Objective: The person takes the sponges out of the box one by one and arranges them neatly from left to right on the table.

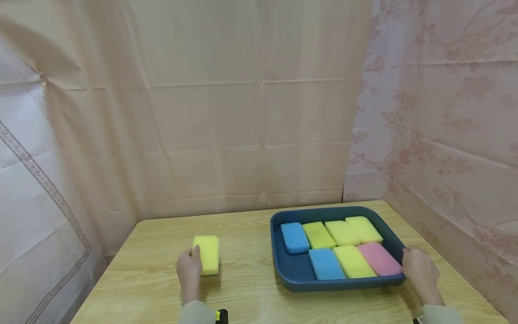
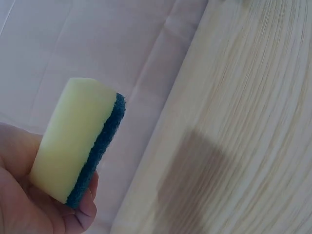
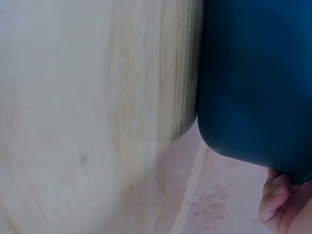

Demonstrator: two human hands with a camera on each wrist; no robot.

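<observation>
In the head view my left hand pinches a yellow sponge above the left part of the table. The left wrist view shows that this sponge has a dark green scouring layer on one face. On the right, a dark blue tray holds several sponges lying flat: yellow ones, two blue ones and a pink sponge. My right hand grips the tray's right front corner. Its curled fingers show at the tray's rim in the right wrist view.
The wooden table carries the tray on its right half. A beige curtain hangs behind it. Patterned pink cloth borders the right side, and white cloth hangs at the left. Inside the tray, bare floor shows at the front left.
</observation>
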